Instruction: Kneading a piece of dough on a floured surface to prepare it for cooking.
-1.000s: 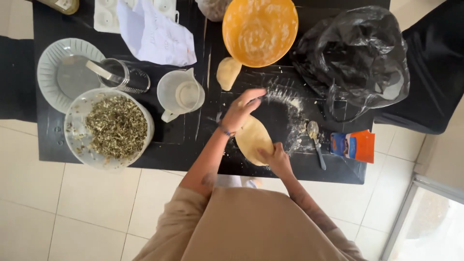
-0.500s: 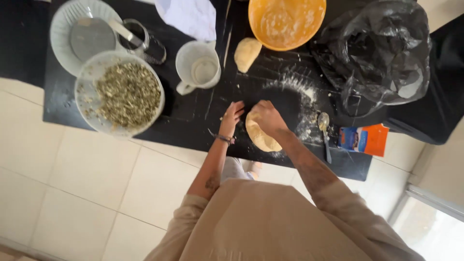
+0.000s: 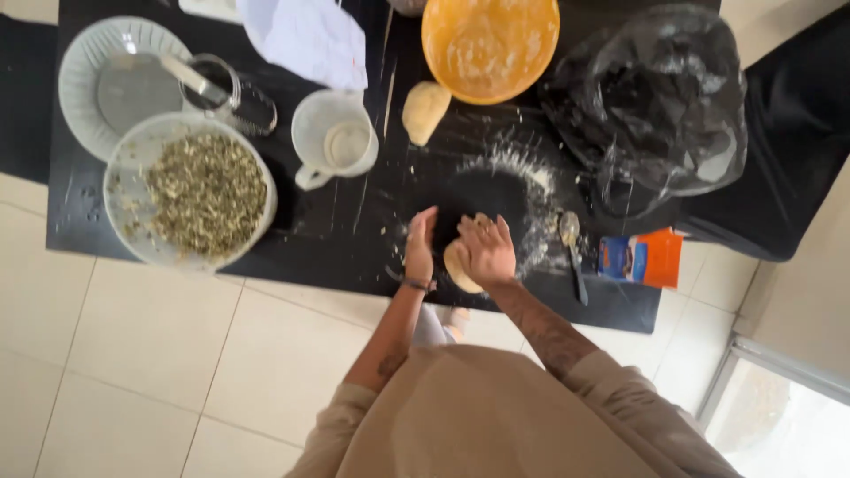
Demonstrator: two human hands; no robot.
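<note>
A pale piece of dough [image 3: 459, 268] sits at the near edge of the black table [image 3: 336, 239], squeezed between both my hands. My left hand [image 3: 421, 246] presses its left side, edge-on, with a dark band at the wrist. My right hand [image 3: 486, 250] lies over the top and right of the dough, fingers spread, hiding most of it. A patch of white flour [image 3: 531, 190] dusts the table just beyond my hands. A second lump of dough [image 3: 424, 111] rests farther back, below an orange bowl [image 3: 490, 44].
A bowl of green-brown filling [image 3: 205, 192] stands at the left, with a white plate [image 3: 97, 84], a glass jar [image 3: 232, 96] and a white jug [image 3: 335, 140] nearby. A spoon [image 3: 572, 252], an orange-blue packet [image 3: 641, 258] and a black plastic bag [image 3: 651, 106] lie to the right.
The flat dough disc has been gathered into a smaller lump. My left hand has come in against its side and my right hand now covers it. The camera view has shifted.
</note>
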